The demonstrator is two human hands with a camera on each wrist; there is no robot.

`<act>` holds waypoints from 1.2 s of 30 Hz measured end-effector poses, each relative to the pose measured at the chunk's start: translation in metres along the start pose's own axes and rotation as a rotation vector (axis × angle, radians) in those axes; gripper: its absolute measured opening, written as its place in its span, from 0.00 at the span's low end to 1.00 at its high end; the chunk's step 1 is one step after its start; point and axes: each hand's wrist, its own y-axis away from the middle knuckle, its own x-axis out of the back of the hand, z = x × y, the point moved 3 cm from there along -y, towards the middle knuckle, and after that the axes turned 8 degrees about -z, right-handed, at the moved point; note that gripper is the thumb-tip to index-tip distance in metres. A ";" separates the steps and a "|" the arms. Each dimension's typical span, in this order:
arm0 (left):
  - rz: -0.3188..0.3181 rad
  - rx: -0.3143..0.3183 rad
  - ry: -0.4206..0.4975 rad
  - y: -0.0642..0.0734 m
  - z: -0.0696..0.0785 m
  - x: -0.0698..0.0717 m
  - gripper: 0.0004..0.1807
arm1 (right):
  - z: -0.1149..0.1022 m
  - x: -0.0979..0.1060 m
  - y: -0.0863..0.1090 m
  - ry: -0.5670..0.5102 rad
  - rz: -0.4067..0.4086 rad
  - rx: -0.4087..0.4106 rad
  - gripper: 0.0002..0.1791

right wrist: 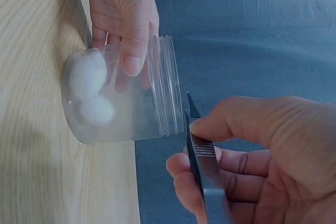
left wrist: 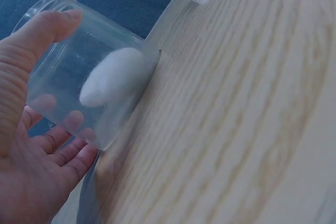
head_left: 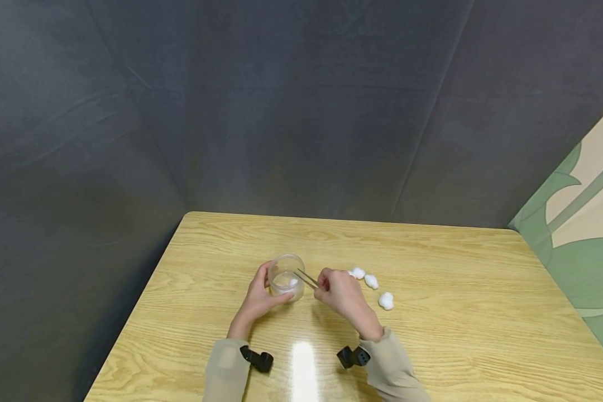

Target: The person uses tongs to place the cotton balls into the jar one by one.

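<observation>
A clear plastic jar with a threaded rim stands on the wooden table, lidless. White cotton balls lie at its bottom. My left hand grips the jar, thumb on the near side and fingers round the far side. In my right hand, metal tweezers are pinched between thumb and fingers. Their tips are at the jar's mouth and hold nothing in the right wrist view; they stand slightly apart. Right of that hand, several loose cotton balls lie on the table.
The wooden table extends to both sides of the hands. Behind it and at the left hangs a dark cloth. A green and cream patterned surface borders the right side. Black straps with cameras sit on both sleeves.
</observation>
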 end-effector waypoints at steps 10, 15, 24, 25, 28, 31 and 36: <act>0.008 0.019 -0.005 0.000 -0.001 0.000 0.45 | 0.003 0.003 0.003 0.007 0.023 -0.010 0.06; 0.012 0.025 -0.012 0.000 -0.001 0.000 0.44 | 0.006 0.004 0.004 0.001 0.033 -0.012 0.06; 0.013 0.027 -0.003 0.000 -0.001 0.000 0.45 | 0.011 0.009 0.008 0.016 0.064 -0.028 0.05; 0.012 0.026 -0.002 0.000 -0.001 0.000 0.45 | 0.011 0.010 0.009 0.017 0.067 -0.031 0.05; 0.010 0.022 -0.004 0.001 0.000 0.001 0.45 | 0.013 0.011 0.010 0.022 0.075 -0.039 0.05; 0.006 0.021 -0.005 0.001 0.000 0.001 0.45 | 0.015 0.012 0.011 0.029 0.080 -0.044 0.06; 0.006 0.021 -0.007 0.001 -0.002 0.001 0.45 | 0.018 0.014 0.013 0.041 0.090 -0.056 0.06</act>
